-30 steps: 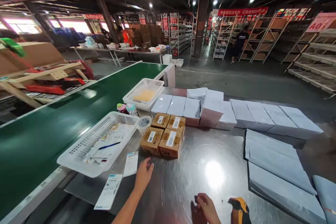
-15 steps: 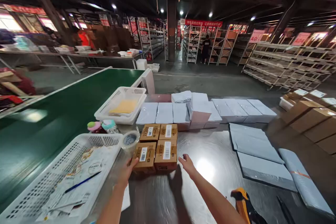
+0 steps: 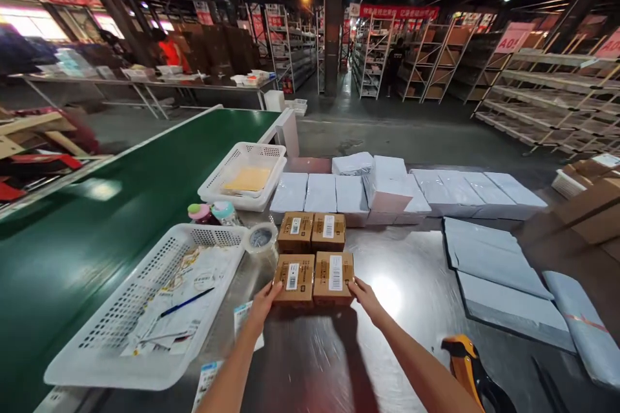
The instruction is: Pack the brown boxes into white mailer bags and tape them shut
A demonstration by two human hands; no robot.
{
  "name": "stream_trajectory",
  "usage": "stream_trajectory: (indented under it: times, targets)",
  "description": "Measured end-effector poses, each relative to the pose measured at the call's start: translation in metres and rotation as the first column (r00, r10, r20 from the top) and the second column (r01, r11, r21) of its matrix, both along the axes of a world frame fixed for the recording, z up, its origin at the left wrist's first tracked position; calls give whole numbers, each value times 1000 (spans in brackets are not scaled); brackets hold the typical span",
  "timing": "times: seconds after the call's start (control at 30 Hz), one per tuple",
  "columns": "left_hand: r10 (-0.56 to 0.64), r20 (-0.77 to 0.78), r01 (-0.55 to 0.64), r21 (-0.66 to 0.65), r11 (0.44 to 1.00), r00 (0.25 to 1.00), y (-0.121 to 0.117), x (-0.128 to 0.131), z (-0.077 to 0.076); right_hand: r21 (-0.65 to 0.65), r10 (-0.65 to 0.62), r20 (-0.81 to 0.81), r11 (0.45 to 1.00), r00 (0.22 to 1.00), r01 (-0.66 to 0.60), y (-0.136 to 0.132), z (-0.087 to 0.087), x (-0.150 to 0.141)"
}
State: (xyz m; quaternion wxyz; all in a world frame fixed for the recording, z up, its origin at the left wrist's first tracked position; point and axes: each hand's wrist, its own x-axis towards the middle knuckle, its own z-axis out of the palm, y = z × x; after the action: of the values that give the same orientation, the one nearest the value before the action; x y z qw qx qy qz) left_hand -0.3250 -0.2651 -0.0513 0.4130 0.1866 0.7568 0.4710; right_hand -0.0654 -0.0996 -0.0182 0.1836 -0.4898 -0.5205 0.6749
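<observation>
My left hand (image 3: 264,303) presses on the outer side of the front left cardboard box (image 3: 293,279). On the other end, my right hand (image 3: 367,300) grips the front right cardboard box (image 3: 334,279), so the pair is squeezed side by side between my hands. Both boxes carry white barcode labels on top. Just behind them stand two more small brown boxes, one at back left (image 3: 295,231) and one at back right (image 3: 329,231), with a narrow gap between the rows. A roll of clear tape (image 3: 261,239) is left of the boxes.
A white basket (image 3: 116,290) with papers and a blue pen is at left, beside the green conveyor belt (image 3: 159,161). White paper stacks (image 3: 327,193) line the table's back. Grey mailing bags (image 3: 513,300) and an orange-black tape dispenser (image 3: 467,361) lie at right.
My hands have closed onto the sides of the two front boxes. These have come toward me, away from the back pair. The camera view has shifted.
</observation>
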Motion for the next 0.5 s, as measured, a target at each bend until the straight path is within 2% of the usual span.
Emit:
stream_trajectory:
  times: [0.2,0.3,0.4,0.5]
  targets:
    - [-32,160,21,69,997,987,-33,67,-21,14,61,-2,998,998,-61,-16,-8,92]
    - [-111,249,79,136,988,962,-51,98,-34,-32,18,120,999,993,-14,-24,-13,129]
    - [-162,180,136,148,980,970,-57,119,-40,-70,-27,172,997,985,40,-26,-13,139]
    - [-166,13,164,99,982,986,-53,130,-35,-109,-53,51,992,997,59,-28,-9,138]
